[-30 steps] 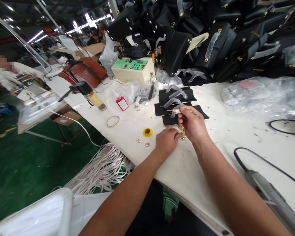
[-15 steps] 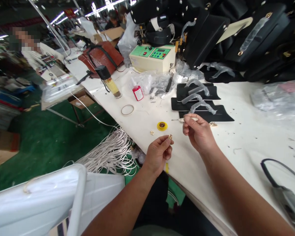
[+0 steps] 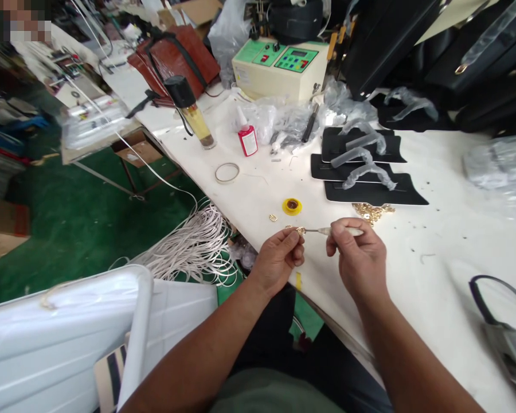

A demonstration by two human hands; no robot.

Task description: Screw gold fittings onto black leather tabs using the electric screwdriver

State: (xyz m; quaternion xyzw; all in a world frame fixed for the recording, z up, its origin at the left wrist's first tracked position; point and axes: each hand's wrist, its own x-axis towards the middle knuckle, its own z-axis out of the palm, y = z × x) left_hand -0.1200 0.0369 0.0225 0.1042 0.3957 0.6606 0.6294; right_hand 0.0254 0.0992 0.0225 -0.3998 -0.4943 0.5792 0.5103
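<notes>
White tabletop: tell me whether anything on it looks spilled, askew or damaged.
Nothing looks clearly spilled or damaged. Slightly untidy: small dark specks dot the white tabletop right of the loose pile of gold metal fittings, and the flat black panels overlap unevenly.

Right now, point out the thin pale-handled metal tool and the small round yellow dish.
Thin pale-handled metal tool [image 3: 325,231]: head view, on the front end of its handle.
Small round yellow dish [image 3: 292,212]: head view, on its near rim.

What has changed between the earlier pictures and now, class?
The left hand moved leftward from the gold hardware pile and now pinches a gold fitting. The right hand brought the screwdriver-like tool leftward, down to that fitting. The yellow dish and red bottle stayed put.
</notes>
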